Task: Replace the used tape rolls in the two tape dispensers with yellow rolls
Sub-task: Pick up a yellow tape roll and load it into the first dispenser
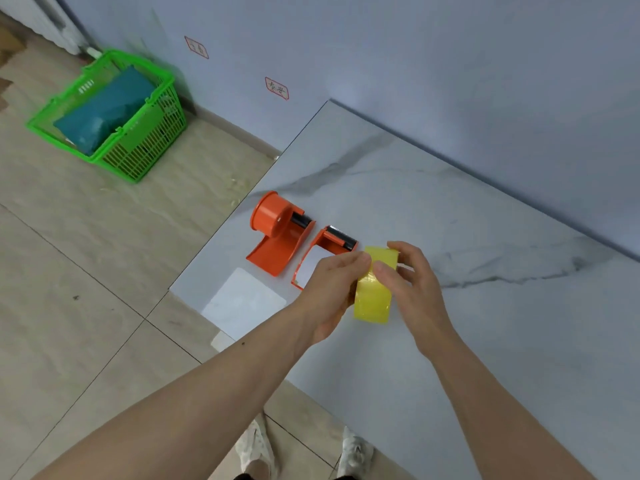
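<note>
Two hands hold a yellow tape roll [374,289] between them above a marble-patterned table [485,306].

The roll stands on edge between the hands, lifted off the table. The left hand [329,289] grips its left side, fingers curled toward the top edge. The right hand [412,275] grips the right side, thumb pressed on the outer face and fingers curled over the far rim. Just beyond the left hand's fingertips lies an orange tape dispenser [329,247], partly hidden by that hand. A second orange dispenser [278,230] sits farther left, apart from both hands. A white sheet [242,303] lies left of the left wrist. A green basket [114,116] stands on the floor well beyond.
</note>
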Available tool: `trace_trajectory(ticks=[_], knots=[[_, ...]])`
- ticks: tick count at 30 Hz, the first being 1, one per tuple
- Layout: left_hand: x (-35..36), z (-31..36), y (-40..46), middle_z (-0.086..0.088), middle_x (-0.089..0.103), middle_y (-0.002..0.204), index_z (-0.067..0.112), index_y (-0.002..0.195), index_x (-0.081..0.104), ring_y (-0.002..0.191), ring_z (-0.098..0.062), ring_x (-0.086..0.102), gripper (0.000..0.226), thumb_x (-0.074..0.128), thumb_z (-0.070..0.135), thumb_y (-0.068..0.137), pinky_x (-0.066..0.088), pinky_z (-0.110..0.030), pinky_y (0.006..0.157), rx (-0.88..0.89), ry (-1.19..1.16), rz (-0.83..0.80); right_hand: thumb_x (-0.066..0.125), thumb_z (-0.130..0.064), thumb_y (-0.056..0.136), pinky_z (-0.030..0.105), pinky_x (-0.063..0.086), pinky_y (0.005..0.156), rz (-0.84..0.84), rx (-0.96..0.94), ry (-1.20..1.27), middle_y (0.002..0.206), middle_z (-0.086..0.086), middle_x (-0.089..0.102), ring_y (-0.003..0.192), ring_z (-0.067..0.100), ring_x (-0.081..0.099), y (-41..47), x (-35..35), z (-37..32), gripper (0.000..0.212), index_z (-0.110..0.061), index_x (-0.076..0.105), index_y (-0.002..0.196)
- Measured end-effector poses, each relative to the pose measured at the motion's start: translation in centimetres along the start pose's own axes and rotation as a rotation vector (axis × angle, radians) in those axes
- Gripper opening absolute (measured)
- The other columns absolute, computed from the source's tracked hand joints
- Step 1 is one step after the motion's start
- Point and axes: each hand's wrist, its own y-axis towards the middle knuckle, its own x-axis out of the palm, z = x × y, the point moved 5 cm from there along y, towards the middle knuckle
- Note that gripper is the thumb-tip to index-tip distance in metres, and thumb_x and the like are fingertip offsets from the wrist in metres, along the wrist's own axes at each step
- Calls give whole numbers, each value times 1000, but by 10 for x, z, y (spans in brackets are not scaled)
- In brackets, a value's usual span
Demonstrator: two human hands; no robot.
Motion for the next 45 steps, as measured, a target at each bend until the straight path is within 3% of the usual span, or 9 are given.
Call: trace_trajectory(ticks=[3,7,18,23,28,31,34,39,45], knots=[[-15,9,-4,-17,68,124,7,132,59,110,-32,66,34,51,10,99,54,-42,96,62,113,-120,66,-24,93,10,51,56,106,69,140,116,5,60,92,15,63,0,13,-5,29,-24,58,120],[-29,18,-7,-6,73,102,6,132,58,81,-12,71,35,55,9,97,54,-21,66,123,158,-165,59,-36,95,22,52,59,154,148,182,116,10,62,83,15,63,0,33,-9,22,-26,60,115],[-28,35,9,4,66,83,9,107,66,70,-9,65,16,60,20,96,54,-24,60,97,127,-10,59,-53,89,43,55,92,151,270,242,120,1,63,109,19,64,-1,43,-1,46,-27,52,126],[-15,27,14,7,72,105,20,136,50,85,-6,70,45,65,16,93,55,-19,65,64,262,-83,47,-62,91,43,57,84,182,356,262,118,2,67,104,23,67,17,34,-2,43,-32,56,120],[-4,47,38,-10,71,91,-3,115,61,92,-33,72,36,65,24,91,58,-43,82,-14,207,40,45,-71,73,16,32,97,72,2,46,153,-19,33,140,4,32,22,27,-19,68,-57,33,138],[1,59,50,-20,69,105,-6,115,60,96,-35,68,44,48,33,101,55,-43,85,-156,172,101,65,-56,67,31,37,112,-44,-142,-80,152,-17,33,141,6,34,27,27,-26,72,-61,35,132],[6,69,56,-18,66,111,-4,119,57,96,-29,66,49,40,39,103,56,-34,77,-232,66,95,73,-51,66,46,48,105,24,-104,-64,139,-11,45,127,16,51,40,21,-27,69,-54,44,129],[0,95,62,-10,62,97,2,107,60,88,-22,62,46,44,45,100,57,-32,77,-181,132,63,72,-39,86,18,49,81,138,-12,68,120,-4,60,102,6,62,61,26,-36,38,-36,54,119],[-58,152,65,2,62,85,12,108,68,77,-13,60,29,54,36,98,58,-33,70,227,419,318,66,-49,87,38,55,84,245,237,192,107,-4,63,99,19,64,89,53,-37,26,-32,61,106]])
